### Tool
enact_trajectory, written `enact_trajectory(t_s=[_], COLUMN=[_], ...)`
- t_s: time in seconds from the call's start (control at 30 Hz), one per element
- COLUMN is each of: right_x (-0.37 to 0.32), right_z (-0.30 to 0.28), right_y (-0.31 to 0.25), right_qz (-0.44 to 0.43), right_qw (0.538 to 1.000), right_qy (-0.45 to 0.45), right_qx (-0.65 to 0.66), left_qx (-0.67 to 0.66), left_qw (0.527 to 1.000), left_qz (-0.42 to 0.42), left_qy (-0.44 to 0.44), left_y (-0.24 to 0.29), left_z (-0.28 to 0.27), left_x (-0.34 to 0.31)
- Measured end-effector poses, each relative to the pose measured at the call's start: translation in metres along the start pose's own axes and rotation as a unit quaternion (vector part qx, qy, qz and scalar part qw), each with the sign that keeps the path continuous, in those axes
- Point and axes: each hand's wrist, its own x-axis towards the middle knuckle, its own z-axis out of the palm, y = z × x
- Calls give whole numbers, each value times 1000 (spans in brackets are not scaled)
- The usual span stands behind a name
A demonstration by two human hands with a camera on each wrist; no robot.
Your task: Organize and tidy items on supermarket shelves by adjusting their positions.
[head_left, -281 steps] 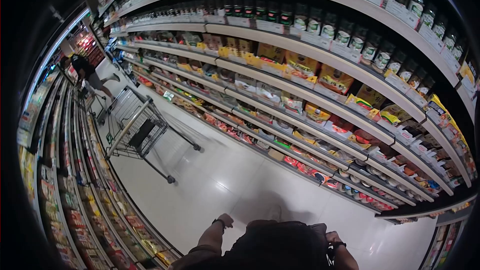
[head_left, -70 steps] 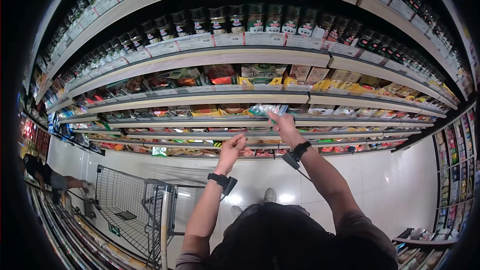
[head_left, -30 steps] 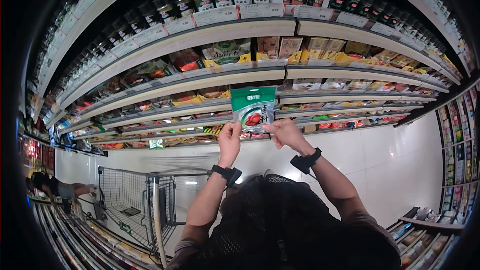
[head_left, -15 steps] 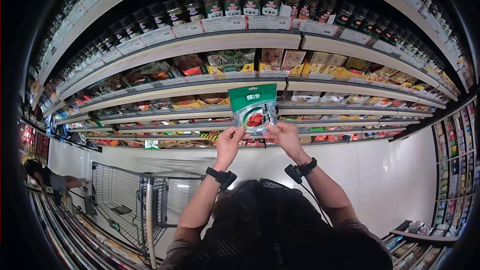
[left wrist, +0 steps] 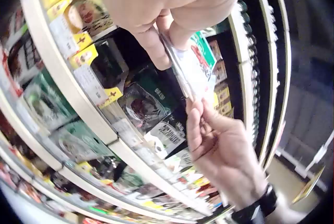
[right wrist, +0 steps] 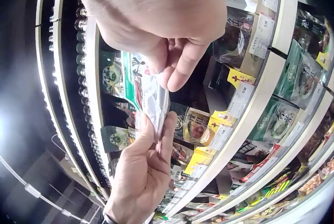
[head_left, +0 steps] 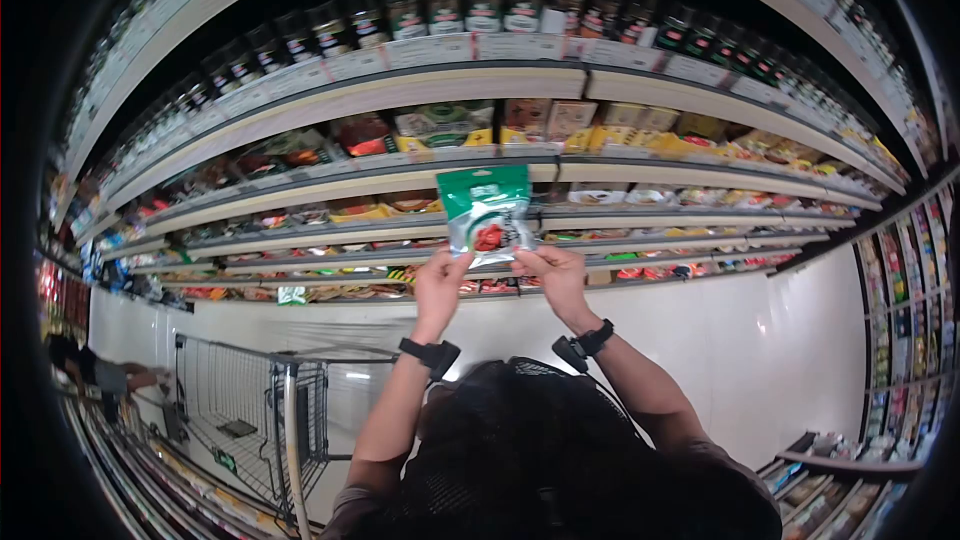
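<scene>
Both hands hold up a green and silver seasoning pouch (head_left: 487, 202) with a red picture on its front, upright before the shelves in the head view. My left hand (head_left: 438, 286) pinches its lower left corner between thumb and fingers. At the lower right corner, my right hand (head_left: 558, 278) pinches it the same way. The left wrist view shows the pouch (left wrist: 194, 70) nearly edge-on, the left hand (left wrist: 175, 4) large above it and the right hand (left wrist: 224, 148) below. From the right wrist, the pouch (right wrist: 148, 91) runs between the two pinching hands.
Shelves of spice jars (head_left: 485, 8) and packets (head_left: 445, 125) curve across the front. A metal shopping cart (head_left: 245, 420) stands on the pale floor (head_left: 690, 360) at the left. Beyond it another person (head_left: 95, 370) bends over. More shelving (head_left: 905, 290) lines the right side.
Earlier the right hand alone held a packet at the shelf, the left hand near it. Both hands then came onto the pouch. Over the last half second it shifts slightly left in view.
</scene>
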Motion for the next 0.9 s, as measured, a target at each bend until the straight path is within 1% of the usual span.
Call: enact_trajectory(t_s=[0.07, 0.1, 0.2, 0.23, 0.3, 0.33, 0.37, 0.43, 0.47, 0.57, 0.6, 0.63, 0.7, 0.77, 0.83, 0.87, 0.9], right_x=[-3, -3, 0, 0, 2, 4, 6, 8, 7, 8, 9, 10, 6, 3, 4, 5, 6], right_z=[-4, -4, -5, -5, -9, -12, -12, -11, -12, -14, -14, -14, -15, -17, -17, -17, -17], right_y=[1, 3, 12, 17, 24, 26, 29, 32, 31, 40, 44, 48, 53, 56, 49, 46, 42], right_qz=[9, 14, 21, 24, 56, 79, 103, 102, 102, 77, 67, 58, 32, 10, 49, 68, 114], right_qw=[1000, 1000, 997, 994, 993, 992, 990, 991, 992, 994, 995, 996, 999, 997, 997, 997, 993], right_qy=[1, 2, 14, 17, 16, 7, -5, 0, 3, 11, 12, 13, -16, -33, -34, -33, -18], right_qx=[13, 21, 78, 103, 104, 99, 95, 82, 77, 73, 71, 69, 7, -64, -41, -30, -10], left_qx=[-118, -175, -199, -183, -149, -117, -100, -61, -73, -132, -110, -72, 3, 32, 70, 65, 143], left_qw=[989, 975, 978, 981, 987, 991, 994, 998, 997, 977, 972, 975, 976, 984, 985, 991, 982], left_qz=[-80, -121, -47, -52, -62, -45, -23, 24, 13, -114, -125, -128, -133, -92, -67, -42, 52], left_qy=[-41, -61, -26, -28, -23, -38, -29, -13, -18, -123, -164, -165, -170, -148, -140, -111, -110], left_y=[-19, -23, 3, 6, 10, 2, -6, -18, -22, -2, -9, -16, -22, 2, 8, 3, 4], left_z=[-13, -10, -2, 0, -1, -4, -5, -2, -3, -3, -5, -10, -14, -12, -11, -7, -7], left_x=[2, 3, 1, 1, 1, 0, 0, 0, 0, -1, 1, 1, 3, -1, -2, -3, -4])
